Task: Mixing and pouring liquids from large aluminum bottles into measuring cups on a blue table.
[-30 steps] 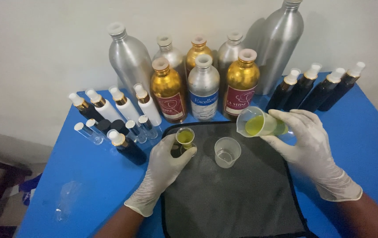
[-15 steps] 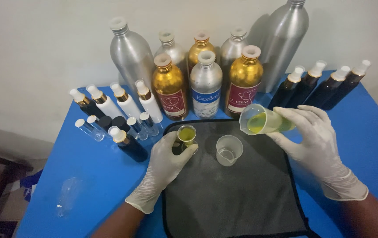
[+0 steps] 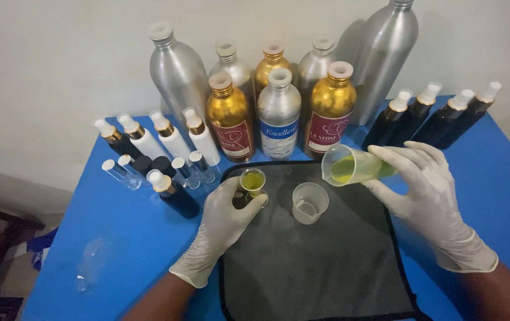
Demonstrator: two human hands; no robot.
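Both my hands wear white gloves. My left hand (image 3: pixel 222 229) grips a small dark bottle with a small funnel (image 3: pixel 253 180) on top, holding yellow-green liquid, at the back left corner of a black mat (image 3: pixel 320 273). My right hand (image 3: pixel 430 199) holds a clear beaker (image 3: pixel 350 165) tilted on its side, with yellow-green liquid in it, its mouth facing left toward the funnel. An empty clear cup (image 3: pixel 309 203) stands on the mat between my hands.
On the blue table (image 3: pixel 118 238), silver and gold metal bottles (image 3: pixel 278 113) line the wall. White and black spray bottles (image 3: pixel 165 139) and small vials stand at the left, dark bottles (image 3: pixel 439 116) at the right. A clear vial (image 3: pixel 91 264) lies near the left edge.
The beaker in my right hand has tilted a little further toward the funnel. My left hand and the bottle have stayed in place.
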